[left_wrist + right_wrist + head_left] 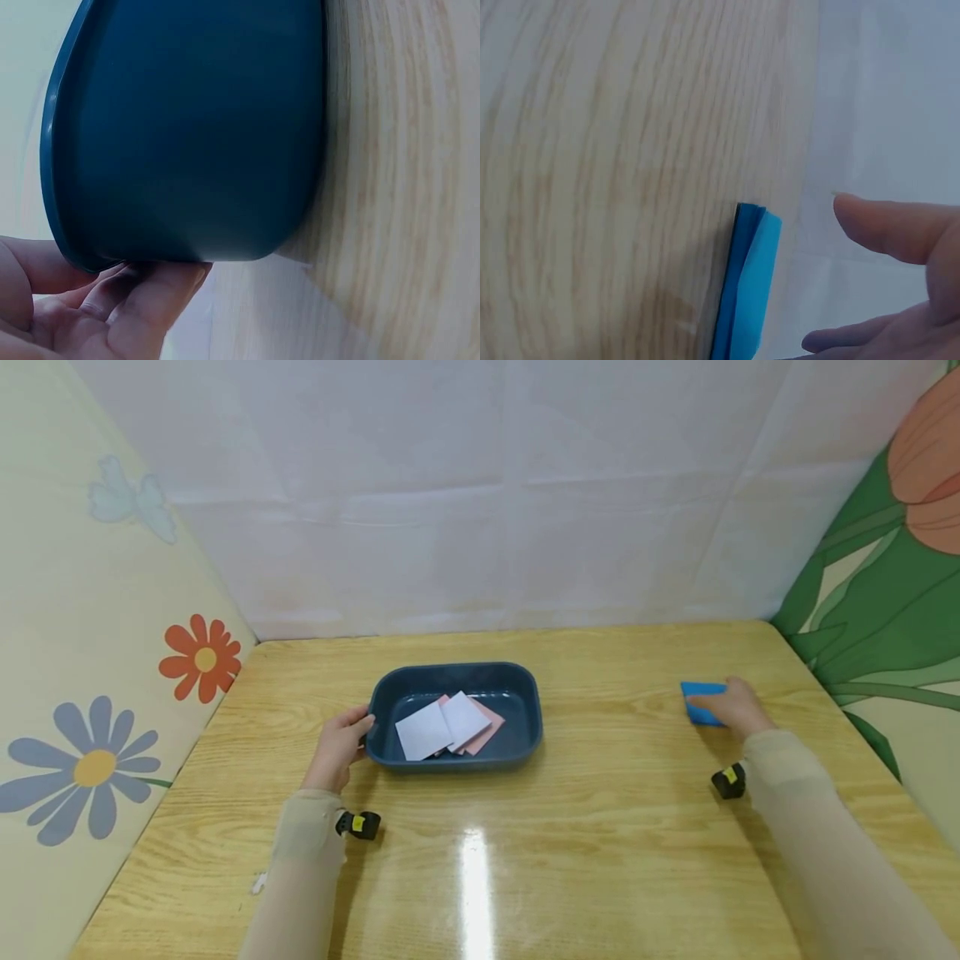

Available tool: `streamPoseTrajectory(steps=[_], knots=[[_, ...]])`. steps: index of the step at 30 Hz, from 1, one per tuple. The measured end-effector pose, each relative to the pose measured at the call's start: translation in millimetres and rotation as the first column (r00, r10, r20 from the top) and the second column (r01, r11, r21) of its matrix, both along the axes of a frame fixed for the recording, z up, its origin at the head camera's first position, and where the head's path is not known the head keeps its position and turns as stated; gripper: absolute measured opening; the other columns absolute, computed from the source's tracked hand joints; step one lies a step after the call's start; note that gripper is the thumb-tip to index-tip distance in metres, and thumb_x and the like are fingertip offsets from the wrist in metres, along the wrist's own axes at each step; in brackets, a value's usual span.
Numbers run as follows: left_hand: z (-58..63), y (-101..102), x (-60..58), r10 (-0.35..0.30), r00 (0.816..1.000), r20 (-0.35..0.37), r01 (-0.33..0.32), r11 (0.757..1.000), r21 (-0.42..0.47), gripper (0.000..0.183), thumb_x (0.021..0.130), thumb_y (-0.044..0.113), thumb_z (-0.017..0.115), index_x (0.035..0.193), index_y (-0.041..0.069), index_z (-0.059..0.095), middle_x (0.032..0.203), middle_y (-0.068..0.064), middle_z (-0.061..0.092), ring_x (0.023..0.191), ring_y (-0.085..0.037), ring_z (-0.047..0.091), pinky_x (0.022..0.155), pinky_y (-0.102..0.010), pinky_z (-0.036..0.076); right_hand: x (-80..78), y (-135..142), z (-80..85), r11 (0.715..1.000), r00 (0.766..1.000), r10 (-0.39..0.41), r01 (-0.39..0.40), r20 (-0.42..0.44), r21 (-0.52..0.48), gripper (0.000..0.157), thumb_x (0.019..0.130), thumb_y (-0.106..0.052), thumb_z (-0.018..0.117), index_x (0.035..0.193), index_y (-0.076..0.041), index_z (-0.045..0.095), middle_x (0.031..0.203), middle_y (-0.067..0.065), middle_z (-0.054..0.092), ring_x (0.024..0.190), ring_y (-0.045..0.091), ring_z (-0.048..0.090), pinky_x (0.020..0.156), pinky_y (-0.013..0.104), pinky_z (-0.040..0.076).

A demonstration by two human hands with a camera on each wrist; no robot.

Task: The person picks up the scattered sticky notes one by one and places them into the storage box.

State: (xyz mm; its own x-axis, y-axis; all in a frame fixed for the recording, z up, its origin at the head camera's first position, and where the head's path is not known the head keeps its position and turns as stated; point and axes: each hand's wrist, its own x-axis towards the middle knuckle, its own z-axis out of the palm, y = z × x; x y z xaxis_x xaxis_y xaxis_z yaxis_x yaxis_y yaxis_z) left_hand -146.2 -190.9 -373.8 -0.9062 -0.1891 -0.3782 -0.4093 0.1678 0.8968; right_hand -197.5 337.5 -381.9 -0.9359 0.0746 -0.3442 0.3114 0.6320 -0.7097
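Observation:
A dark blue plastic tub with rounded corners stands left of centre on the table. My left hand grips its left end, thumb over the rim and fingers against the outer wall, as the left wrist view shows close up. Inside the tub lie white square papers partly covering pink papers. At the right, my right hand hovers over a stack of blue papers. In the right wrist view the thumb is straight and apart from the blue stack, whose top sheet lifts slightly.
Everything rests on a wood-grain table, with a white cloth backdrop behind it. Flower-printed panels stand on both sides. Beside the left forearm lies a small white scrap. A black wrist camera hangs below the right sleeve.

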Motion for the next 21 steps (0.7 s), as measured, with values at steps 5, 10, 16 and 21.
streamPoseTrajectory(steps=[5, 10, 16, 21], knots=[[0.4, -1, 0.3, -0.006, 1.000, -0.006, 0.006, 1.000, 0.002, 0.045, 0.106, 0.016, 0.038, 0.149, 0.003, 0.037, 0.146, -0.017, 0.042, 0.121, -0.028, 0.046, 0.101, -0.042, 0.042, -4.3, 5, -1.3, 1.000, 0.999, 0.006, -0.006, 0.044, -0.003, 0.086, 0.098, -0.020, 0.051, 0.139, 0.024, -0.011, 0.144, 0.048, -0.005, 0.132, 0.061, 0.007, 0.107, 0.065, 0.018], [-0.1, -1, 0.4, -0.007, 1.000, -0.011, 0.007, 1.000, -0.005, 0.045, 0.106, 0.016, 0.038, 0.149, 0.003, 0.037, 0.146, -0.018, 0.042, 0.120, -0.028, 0.047, 0.099, -0.041, 0.043, -8.0, 10, -3.0, 0.999, 0.998, 0.018, -0.020, 0.067, 0.028, 0.087, 0.098, -0.021, 0.052, 0.138, 0.026, -0.009, 0.143, 0.049, -0.003, 0.131, 0.062, 0.010, 0.107, 0.064, 0.021], [-0.9, 0, 0.0, 0.001, 1.000, -0.002, -0.001, 1.000, -0.006, 0.044, 0.106, 0.016, 0.039, 0.148, 0.002, 0.037, 0.145, -0.018, 0.042, 0.119, -0.028, 0.047, 0.100, -0.042, 0.043, -10.8, 17, -4.5, 0.995, 0.996, 0.049, -0.055, 0.080, 0.081, 0.088, 0.096, -0.023, 0.053, 0.136, 0.030, -0.005, 0.139, 0.051, 0.005, 0.128, 0.062, 0.017, 0.105, 0.064, 0.026], [-1.2, 0, -0.6, 0.006, 1.000, 0.001, -0.006, 1.000, 0.000, 0.045, 0.106, 0.015, 0.039, 0.149, 0.002, 0.037, 0.146, -0.018, 0.041, 0.121, -0.029, 0.046, 0.101, -0.043, 0.042, -11.7, 19, -4.5, 0.992, 0.996, 0.060, -0.067, 0.070, 0.105, 0.087, 0.093, -0.020, 0.058, 0.134, 0.032, 0.002, 0.136, 0.052, 0.012, 0.125, 0.062, 0.021, 0.104, 0.064, 0.028]])
